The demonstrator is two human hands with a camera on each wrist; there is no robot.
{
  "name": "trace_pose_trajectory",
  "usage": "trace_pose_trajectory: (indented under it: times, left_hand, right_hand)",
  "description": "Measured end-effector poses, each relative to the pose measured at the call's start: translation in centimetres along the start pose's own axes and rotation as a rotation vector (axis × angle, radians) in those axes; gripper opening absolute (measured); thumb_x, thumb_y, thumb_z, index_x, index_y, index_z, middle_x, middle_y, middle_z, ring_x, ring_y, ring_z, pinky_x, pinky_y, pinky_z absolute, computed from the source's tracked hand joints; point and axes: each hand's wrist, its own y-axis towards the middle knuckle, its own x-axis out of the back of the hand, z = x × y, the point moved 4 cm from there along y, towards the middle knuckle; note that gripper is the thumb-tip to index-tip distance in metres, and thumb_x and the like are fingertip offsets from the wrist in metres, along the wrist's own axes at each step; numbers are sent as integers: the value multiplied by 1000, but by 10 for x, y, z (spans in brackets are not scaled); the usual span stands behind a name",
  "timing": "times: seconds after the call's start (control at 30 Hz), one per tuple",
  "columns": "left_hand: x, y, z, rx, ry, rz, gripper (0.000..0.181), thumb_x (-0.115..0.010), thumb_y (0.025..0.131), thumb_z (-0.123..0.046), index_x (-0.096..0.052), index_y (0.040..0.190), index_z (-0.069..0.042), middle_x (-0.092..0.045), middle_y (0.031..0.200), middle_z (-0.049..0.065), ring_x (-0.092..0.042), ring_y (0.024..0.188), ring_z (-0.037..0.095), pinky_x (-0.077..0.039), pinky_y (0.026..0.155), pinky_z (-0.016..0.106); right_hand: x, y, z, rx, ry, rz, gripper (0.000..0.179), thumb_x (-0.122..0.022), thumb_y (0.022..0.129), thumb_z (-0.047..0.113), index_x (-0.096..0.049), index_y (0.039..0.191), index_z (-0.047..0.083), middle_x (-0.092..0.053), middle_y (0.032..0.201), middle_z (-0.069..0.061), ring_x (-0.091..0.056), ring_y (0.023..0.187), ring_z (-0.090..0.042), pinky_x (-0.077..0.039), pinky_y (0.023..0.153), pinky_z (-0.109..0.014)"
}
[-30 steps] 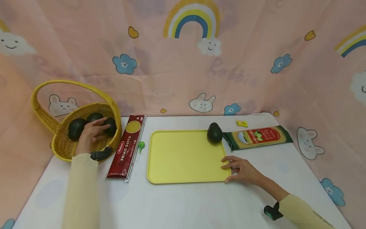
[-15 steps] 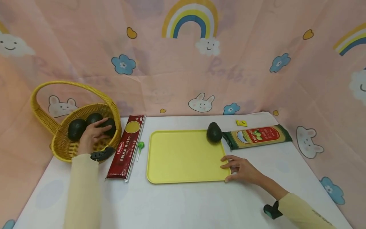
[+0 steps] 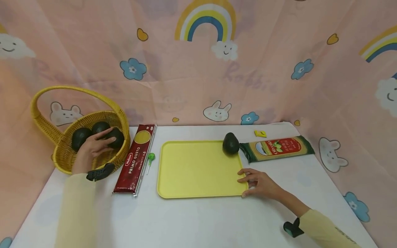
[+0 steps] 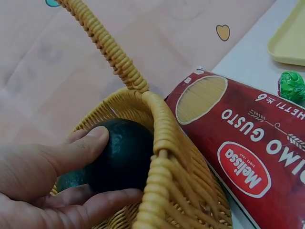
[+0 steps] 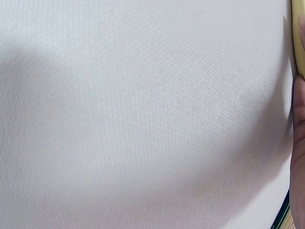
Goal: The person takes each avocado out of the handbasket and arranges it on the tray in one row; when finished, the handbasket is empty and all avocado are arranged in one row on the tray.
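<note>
In the head view, my left hand [image 3: 88, 148] reaches into a yellow wicker basket [image 3: 120, 159] and holds a dark green avocado [image 3: 117, 138] at its right side. The left wrist view shows the thumb on top of this avocado [image 4: 121, 157] and fingers below it. Two more avocados lie beside it in the basket, partly behind the hand. My right hand [image 3: 262, 184] grips the lower right edge of a yellow tray [image 3: 198, 172]. Another avocado [image 3: 231, 144] sits on the tray's upper right corner. In the right wrist view, only part of the right hand [image 5: 299, 129] shows.
A red spaghetti pack [image 3: 135, 160] lies between basket and tray, with a green lollipop [image 3: 151, 157] beside it. A green-and-gold pack [image 3: 277, 148] lies right of the tray, near a small yellow packet [image 3: 260, 133]. The basket's tall handle [image 3: 77, 88] arches over it.
My left forearm and wrist have swung slightly left, while the fingers stay on the avocado in the basket. The right hand keeps its place at the tray edge.
</note>
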Motion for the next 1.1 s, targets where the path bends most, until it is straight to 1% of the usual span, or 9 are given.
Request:
trace_pose_trajectory:
  times: [0.1, 0.2, 0.23, 0.37, 0.47, 0.57, 0.77, 0.97, 1.1]
  left_hand:
    - [3, -6, 0, -22, -17, 9, 69, -59, 96, -19, -19, 153, -14, -1, 157, 24, -52, 115, 26, -52, 88, 27]
    - [3, -12, -1, -47, -13, 30, 71, -61, 95, -22, -21, 153, -15, 0, 156, 24, -55, 101, 12, -53, 86, 25]
    - [2, -13, -1, -56, -18, 41, 71, -61, 95, -21, -20, 153, -15, 3, 156, 24, -56, 104, 16, -53, 86, 25]
    - [1, -21, -1, -79, -15, 81, 71, -58, 97, -22, -15, 153, -17, 13, 155, 22, -29, 135, 39, -52, 86, 23]
    - [1, -26, 0, -89, -19, 89, 70, -56, 98, -21, -14, 154, -20, 17, 154, 21, -16, 139, 43, -53, 83, 21]
    - [1, -30, -1, -102, 2, 91, 69, -56, 98, -22, -15, 154, -22, 17, 155, 21, -27, 136, 39, -53, 82, 20]
    - [1, -39, -3, -131, -22, 118, 72, -60, 95, -22, -19, 154, -24, 11, 157, 20, -51, 107, 7, -53, 85, 22]
    - [3, -51, -4, -149, -80, 120, 72, -65, 92, -17, -26, 152, -25, -1, 157, 25, -58, 87, -3, -54, 80, 22]
    - [3, -56, -5, -179, -120, 140, 67, -66, 91, -15, -36, 149, -29, -30, 143, 18, -62, 86, 3, -55, 78, 23]
  right_hand:
    - [0, 0, 0, -1, -10, -1, 42, -83, 73, 24, -74, 107, 2, -56, 126, -17, -52, 102, -28, -55, 73, -21]
    - [1, -2, 1, 2, -9, -2, 42, -83, 73, 24, -73, 107, 2, -55, 125, -18, -52, 102, -28, -55, 73, -21]
    - [1, -2, 0, 2, -8, -2, 42, -83, 73, 24, -73, 107, 2, -55, 125, -18, -52, 101, -28, -55, 73, -21]
    - [1, -3, -1, 11, -2, -7, 42, -83, 73, 24, -73, 106, 2, -56, 125, -18, -52, 100, -26, -55, 72, -21]
    - [0, -2, -1, 21, -9, -18, 42, -84, 72, 25, -74, 106, 2, -56, 124, -18, -52, 100, -26, -55, 72, -21]
    - [-1, -2, -1, 15, -9, -27, 42, -84, 72, 26, -74, 106, 2, -56, 124, -17, -52, 100, -26, -55, 72, -20]
    - [0, -2, -1, 3, -9, -24, 43, -85, 71, 24, -74, 106, 2, -56, 124, -16, -52, 103, -28, -55, 73, -21]
    - [-2, 0, -1, 26, -19, -23, 43, -84, 72, 26, -74, 106, 3, -56, 124, -15, -52, 103, -28, -55, 74, -21]
    - [-2, -1, -2, 35, -13, -29, 43, -85, 71, 26, -74, 106, 2, -57, 123, -15, -53, 102, -28, -55, 73, -21]
